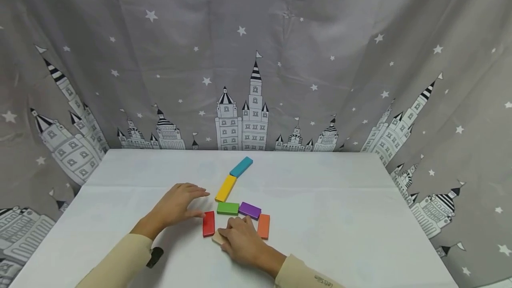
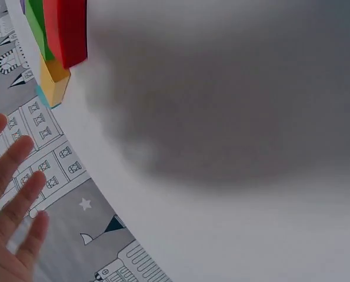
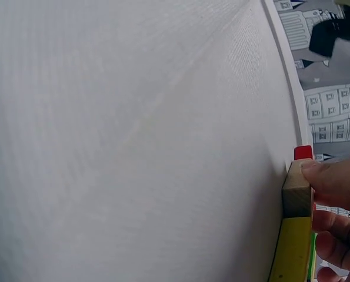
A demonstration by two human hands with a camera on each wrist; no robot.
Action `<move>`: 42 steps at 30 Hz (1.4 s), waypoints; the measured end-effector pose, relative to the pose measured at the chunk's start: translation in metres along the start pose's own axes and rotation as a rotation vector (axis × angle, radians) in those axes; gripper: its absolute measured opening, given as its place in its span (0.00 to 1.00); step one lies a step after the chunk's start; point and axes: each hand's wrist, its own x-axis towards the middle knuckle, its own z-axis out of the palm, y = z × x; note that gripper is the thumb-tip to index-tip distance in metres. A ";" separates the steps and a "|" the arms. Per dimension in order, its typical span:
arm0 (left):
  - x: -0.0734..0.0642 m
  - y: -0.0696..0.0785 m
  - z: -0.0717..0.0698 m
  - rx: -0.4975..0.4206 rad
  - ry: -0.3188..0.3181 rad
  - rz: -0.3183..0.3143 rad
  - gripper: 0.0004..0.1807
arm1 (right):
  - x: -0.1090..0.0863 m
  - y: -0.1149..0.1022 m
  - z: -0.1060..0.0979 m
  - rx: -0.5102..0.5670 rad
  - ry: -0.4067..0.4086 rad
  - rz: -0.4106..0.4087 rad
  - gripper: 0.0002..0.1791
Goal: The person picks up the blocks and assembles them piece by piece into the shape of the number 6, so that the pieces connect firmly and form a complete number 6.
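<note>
right hand point(image 1: 243, 242): I'm pinching the plain wooden block point(image 1: 218, 238) by the red block's point(image 1: 208, 224) near end | left hand point(image 1: 177, 206): hovering, fingers spread | risk: overpushing, I'd be skewing red

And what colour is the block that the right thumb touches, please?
Light tan, like bare wood; the block shows best in the right wrist view.

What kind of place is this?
It might be a play corner, though the pictures don't show enough to be sure. The clues are a gray curtain printed with castles and stars, and a white table holding brightly colored blocks.
</note>
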 end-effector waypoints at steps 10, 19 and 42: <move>-0.024 0.028 0.010 -0.114 -0.012 -0.189 0.31 | -0.005 0.001 -0.002 0.029 -0.027 0.082 0.24; -0.024 0.035 0.028 -0.102 0.004 -0.175 0.35 | -0.004 0.002 -0.002 0.033 -0.011 0.056 0.23; -0.019 0.032 0.031 -0.001 -0.027 -0.139 0.32 | 0.002 -0.002 0.002 0.024 -0.025 0.047 0.23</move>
